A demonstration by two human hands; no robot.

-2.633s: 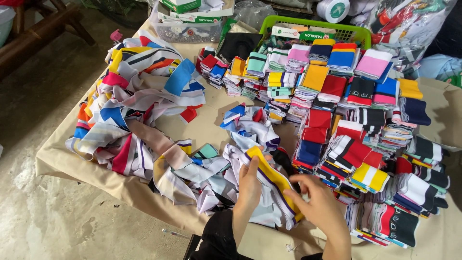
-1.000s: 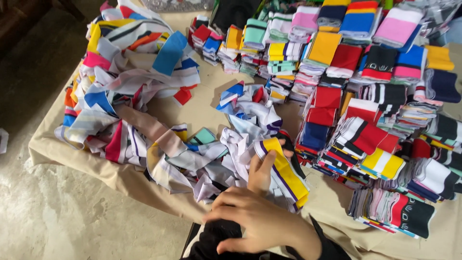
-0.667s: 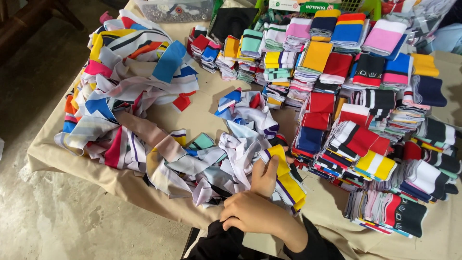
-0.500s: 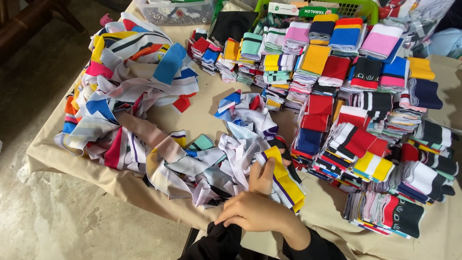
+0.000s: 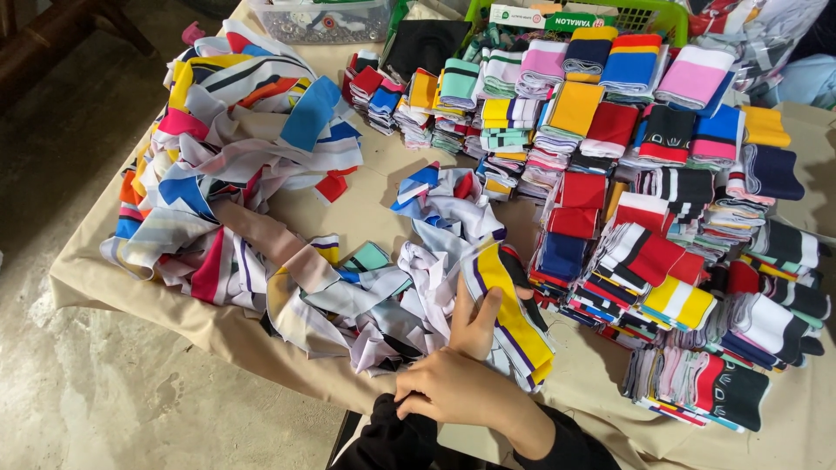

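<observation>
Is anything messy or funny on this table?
Yes. The folded cloth stacks on the right sit in neat rows, but the loose strips on the left lie in a tangled heap, some drooping over the table edge. The hands press a yellow-striped strip at the heap's near end.

I count two hands: left hand (image 5: 475, 318), right hand (image 5: 453, 387); one green basket (image 5: 649, 16), one clear box (image 5: 326, 19), one loose fabric heap (image 5: 252, 200).

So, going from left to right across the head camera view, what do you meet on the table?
Loose heap of fabric strips → teal fabric piece → yellow striped strip under the hands → folded stacks of colourful fabric.
</observation>
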